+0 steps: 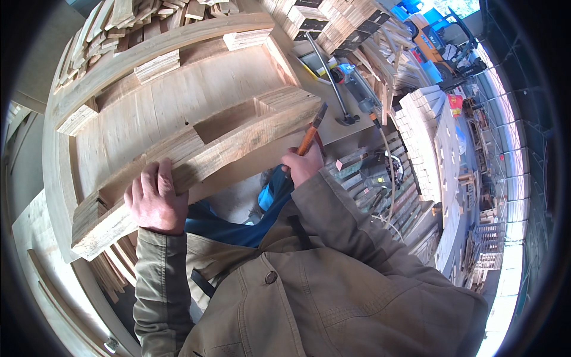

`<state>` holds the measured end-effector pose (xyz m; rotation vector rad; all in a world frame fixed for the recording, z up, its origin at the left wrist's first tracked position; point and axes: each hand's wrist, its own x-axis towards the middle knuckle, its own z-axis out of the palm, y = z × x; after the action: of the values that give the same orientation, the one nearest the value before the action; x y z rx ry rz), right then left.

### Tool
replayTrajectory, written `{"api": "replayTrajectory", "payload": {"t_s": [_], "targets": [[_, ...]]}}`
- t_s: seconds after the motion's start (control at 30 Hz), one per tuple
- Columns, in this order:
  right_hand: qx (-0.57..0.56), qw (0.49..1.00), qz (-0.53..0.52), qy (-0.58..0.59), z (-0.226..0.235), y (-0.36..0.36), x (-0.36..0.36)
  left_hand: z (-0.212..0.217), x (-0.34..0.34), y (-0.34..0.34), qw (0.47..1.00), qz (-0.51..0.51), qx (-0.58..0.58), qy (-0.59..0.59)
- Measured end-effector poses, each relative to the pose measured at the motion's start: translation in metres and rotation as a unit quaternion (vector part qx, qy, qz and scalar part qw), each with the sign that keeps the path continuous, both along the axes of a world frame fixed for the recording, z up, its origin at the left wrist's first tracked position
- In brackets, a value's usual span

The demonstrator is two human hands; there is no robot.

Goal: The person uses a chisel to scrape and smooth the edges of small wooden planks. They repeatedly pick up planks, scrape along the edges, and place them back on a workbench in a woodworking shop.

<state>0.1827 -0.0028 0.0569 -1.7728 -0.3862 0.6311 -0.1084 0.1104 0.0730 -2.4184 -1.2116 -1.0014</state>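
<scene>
A wooden pallet frame (238, 143), built of long rails with short blocks between them, lies on a plywood surface (148, 104) in front of me. My left hand (156, 199) is closed over the near rail toward its left end, fingers curled across the top. My right hand (303, 163), also closed, holds an orange-handled tool (308, 138) by the rail's right end. Its narrow dark end points up and away; its exact kind is unclear. A claw hammer (333, 80) with a long metal handle lies just beyond, beside a grey air tool (360, 89) with a hose.
Loose wooden slats (148, 18) are heaped at the far left, past the frame. Stacked wooden blocks (351, 24) stand at the back. On the right, a pale stack of timber (422, 137) rises beside slatted wood and a trailing hose (389, 172). An orange forklift (431, 38) is farther off.
</scene>
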Motion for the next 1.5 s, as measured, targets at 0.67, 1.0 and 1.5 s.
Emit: {"api": "replayTrajectory", "payload": {"t_s": [0.67, 1.0, 1.5], "targets": [[-0.023, 0.984, -0.014, 0.177, 0.008, 0.019, -0.007, -0.013, -0.003, -0.023, 0.999, -0.001, -0.031, -0.015], [0.062, 0.953, -0.060, 0.292, 0.018, 0.010, -0.021, -0.015, -0.004, -0.035, 0.999, -0.007, -0.030, -0.030], [0.061, 0.949, -0.060, 0.304, -0.004, -0.012, -0.012, -0.004, -0.005, -0.039, 0.986, 0.029, -0.164, -0.001]]}}
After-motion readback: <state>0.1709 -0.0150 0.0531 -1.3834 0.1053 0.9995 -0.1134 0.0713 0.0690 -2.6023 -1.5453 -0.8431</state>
